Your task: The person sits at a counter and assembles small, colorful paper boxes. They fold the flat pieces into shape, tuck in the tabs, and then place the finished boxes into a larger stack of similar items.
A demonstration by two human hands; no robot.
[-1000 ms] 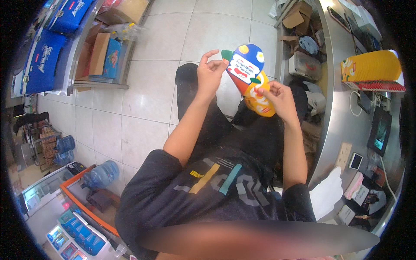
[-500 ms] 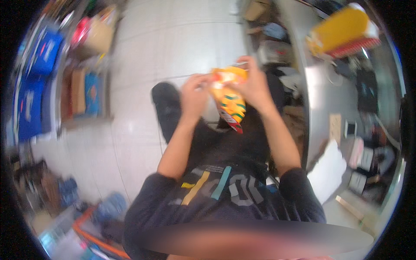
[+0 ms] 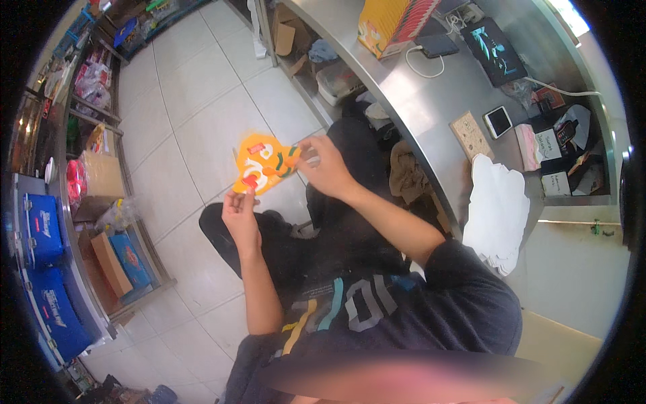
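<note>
A yellow printed carton [image 3: 261,160], apparently thin card, is held up in front of me over the floor. White, red and green pictures cover its face, and its outer edge is slightly blurred. My left hand [image 3: 241,219] is closed in a pinch on its lower near corner. At its right end, my right hand [image 3: 328,167] has thumb and fingers closed on the narrow tip. The carton's far side is hidden from view.
A metal counter [image 3: 431,101] on my right carries a row of yellow cartons [image 3: 397,27], a tablet [image 3: 494,52], a phone [image 3: 498,122] and a stack of white sheets [image 3: 496,209]. Shelves on the left hold blue boxes [image 3: 57,313] and a cardboard box [image 3: 101,176].
The view has turned to the right, bringing more of the counter in. The carton is now turned and spread flatter between my hands, with my right hand shifted to its tip.
</note>
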